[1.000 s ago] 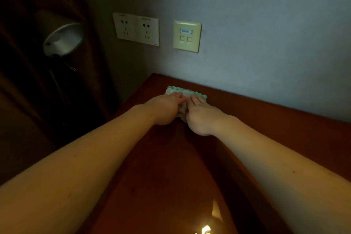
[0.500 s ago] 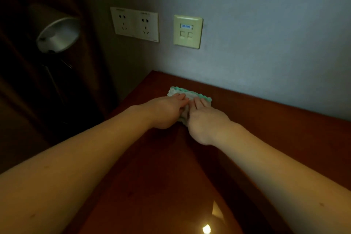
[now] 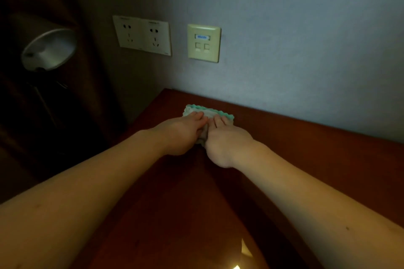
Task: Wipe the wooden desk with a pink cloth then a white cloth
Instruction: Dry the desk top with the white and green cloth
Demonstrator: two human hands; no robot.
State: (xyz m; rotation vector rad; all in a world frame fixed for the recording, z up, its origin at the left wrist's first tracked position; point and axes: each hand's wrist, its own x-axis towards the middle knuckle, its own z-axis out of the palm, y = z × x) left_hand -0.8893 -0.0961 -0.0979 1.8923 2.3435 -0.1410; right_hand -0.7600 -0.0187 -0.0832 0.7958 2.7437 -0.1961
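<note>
Dim room, wooden desk (image 3: 306, 159) by wall. White cloth (image 3: 207, 113) w/ green scalloped edge, bunched; left hand (image 3: 181, 135) & right hand (image 3: 227, 142) flat, pressing it.

Single head-worn view, wide-angle, looking forward and down.
Aimed along both outstretched forearms toward the far corner of the wooden desk (image 3: 306, 159), close above its surface; taking in the wall (image 3: 306, 50) behind, with its sockets (image 3: 142, 35), and a dim lamp (image 3: 49, 49) at left.
</note>
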